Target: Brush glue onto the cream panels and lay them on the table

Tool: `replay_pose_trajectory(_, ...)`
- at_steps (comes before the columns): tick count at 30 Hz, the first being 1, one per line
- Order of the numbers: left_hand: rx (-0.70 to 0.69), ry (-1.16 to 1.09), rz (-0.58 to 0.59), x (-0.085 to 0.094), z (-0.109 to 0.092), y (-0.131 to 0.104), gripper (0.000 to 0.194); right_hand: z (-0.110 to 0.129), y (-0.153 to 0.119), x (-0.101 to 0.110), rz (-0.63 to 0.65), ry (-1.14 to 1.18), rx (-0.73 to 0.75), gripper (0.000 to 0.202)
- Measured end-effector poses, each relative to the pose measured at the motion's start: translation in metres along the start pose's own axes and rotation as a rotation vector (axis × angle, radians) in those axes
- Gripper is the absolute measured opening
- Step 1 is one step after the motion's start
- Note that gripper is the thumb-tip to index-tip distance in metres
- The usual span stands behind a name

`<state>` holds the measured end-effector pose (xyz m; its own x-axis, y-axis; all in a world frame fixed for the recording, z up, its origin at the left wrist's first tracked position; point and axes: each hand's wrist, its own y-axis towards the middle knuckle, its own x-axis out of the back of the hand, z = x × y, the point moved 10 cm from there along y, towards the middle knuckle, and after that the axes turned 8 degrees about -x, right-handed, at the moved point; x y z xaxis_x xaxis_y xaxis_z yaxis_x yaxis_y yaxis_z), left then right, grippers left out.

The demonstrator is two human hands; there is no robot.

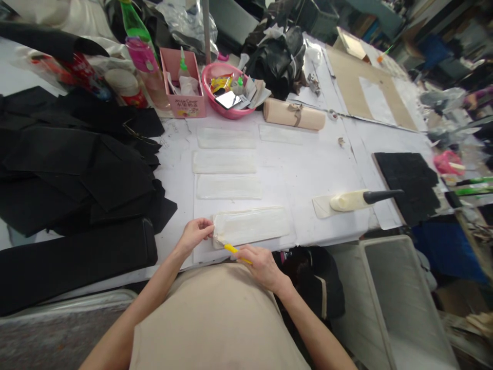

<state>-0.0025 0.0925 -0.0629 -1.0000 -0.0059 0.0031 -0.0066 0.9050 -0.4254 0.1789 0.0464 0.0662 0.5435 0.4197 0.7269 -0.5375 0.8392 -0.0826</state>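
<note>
A whitish rectangular strip [250,225] lies on the white-covered table right in front of me. My left hand [195,235] pinches its left end, fingers pressed together. In my right hand [262,263] is a slim yellow-handled tool [232,248], its tip touching the strip near the lower left corner; the kind of tip is too small to make out. Beyond the strip, similar pale strips lie flat in a column, among them a near one [228,186], a middle one [224,162] and a far one [226,138]. Another strip [280,134] lies to their right.
Black sheet pieces [77,164] pile up on the left. At the back stand a pink box [187,107], a pink basin [227,114] and a rolled peach bundle [295,114]. A cream bottle with a black nozzle [350,200] lies right. Grey bins [404,298] stand below.
</note>
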Motion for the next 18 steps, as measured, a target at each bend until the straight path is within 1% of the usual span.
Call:
replay_pose_trajectory(3,-0.026,0.058,-0.014,0.001,-0.003,0.001,0.025,-0.043,-0.010,0.010,-0.132,0.333,-0.279,0.019)
replay_pose_trajectory(6,-0.061,0.125,-0.011,0.002,-0.006,0.003,0.024,-0.083,-0.032,0.023,-0.358,0.557,-0.495,0.024)
replay_pose_trajectory(8,-0.080,0.154,-0.003,0.002,-0.008,0.004,0.023,-0.098,-0.049,0.034,-0.539,0.616,-0.575,0.026)
replay_pose_trajectory(10,-0.088,0.176,-0.003,0.002,-0.009,0.005,0.023,-0.101,-0.059,0.042,-0.668,0.639,-0.609,0.026)
replay_pose_trajectory(11,-0.088,0.187,-0.008,0.003,-0.009,0.005,0.023,-0.098,-0.059,0.041,-0.693,0.657,-0.611,0.025)
replay_pose_trajectory(12,-0.086,0.197,-0.013,0.003,-0.008,0.005,0.024,-0.093,-0.056,0.037,-0.690,0.688,-0.605,0.025)
replay_pose_trajectory(13,-0.084,0.206,-0.017,0.004,-0.008,0.005,0.025,-0.087,-0.049,0.031,-0.662,0.730,-0.593,0.025)
replay_pose_trajectory(16,-0.081,0.226,-0.020,0.004,-0.007,0.005,0.027,-0.070,-0.020,0.003,-0.515,0.852,-0.549,0.025)
replay_pose_trajectory(17,-0.082,0.233,-0.019,0.004,-0.006,0.005,0.027,-0.069,-0.013,-0.003,-0.484,0.873,-0.547,0.026)
replay_pose_trajectory(18,-0.084,0.241,-0.019,0.005,-0.005,0.005,0.028,-0.072,-0.009,-0.007,-0.481,0.883,-0.556,0.026)
